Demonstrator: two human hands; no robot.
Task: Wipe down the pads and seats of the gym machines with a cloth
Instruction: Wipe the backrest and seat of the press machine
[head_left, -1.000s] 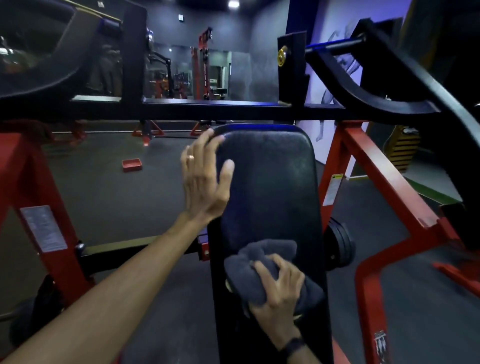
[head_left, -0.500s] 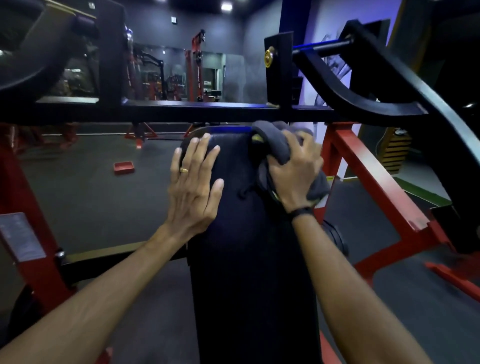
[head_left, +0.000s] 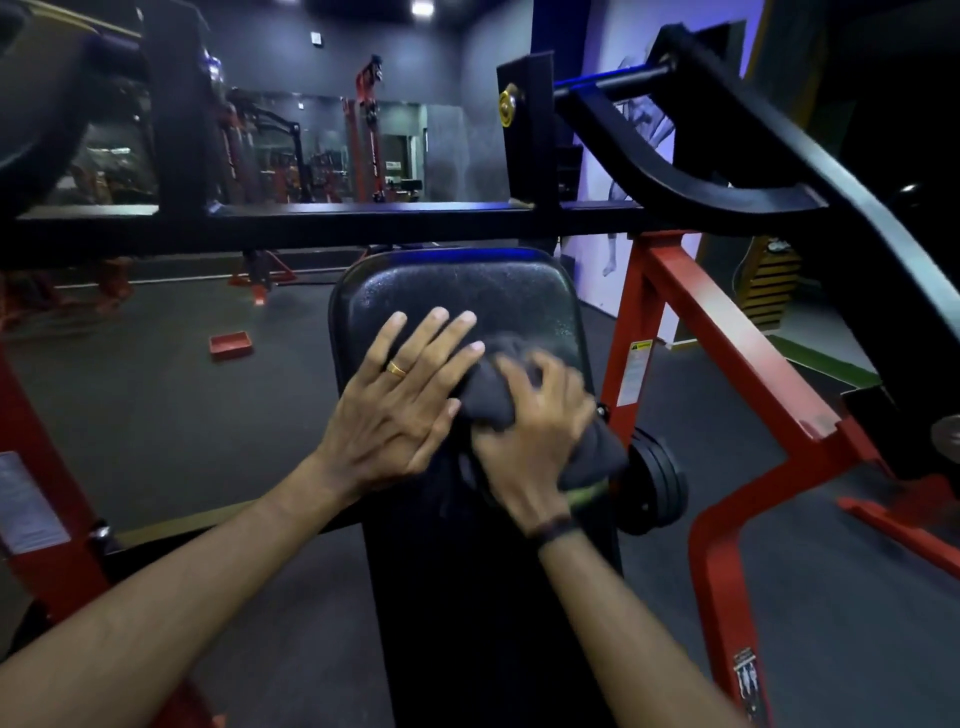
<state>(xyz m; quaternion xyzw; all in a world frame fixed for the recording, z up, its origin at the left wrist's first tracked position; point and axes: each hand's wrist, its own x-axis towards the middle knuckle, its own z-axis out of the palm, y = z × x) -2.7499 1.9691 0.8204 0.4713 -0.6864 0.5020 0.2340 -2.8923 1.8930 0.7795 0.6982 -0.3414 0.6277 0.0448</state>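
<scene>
Gripping a bunched-up dark grey cloth, the right hand has its fingers curled over it and is mashing it onto the black pad of the machine, about halfway up on the right side. It's kinda blurry so I can't make out the fingers too well. Left hand is just laid flat on the pad with fingers spread, nothing held, and it's got a gold ring on; the fingertips sit right beside the cloth. Red frame runs off to the right, black crossbar sits behind the pad's top edge, and a small red tray lies on the floor to the left.
</scene>
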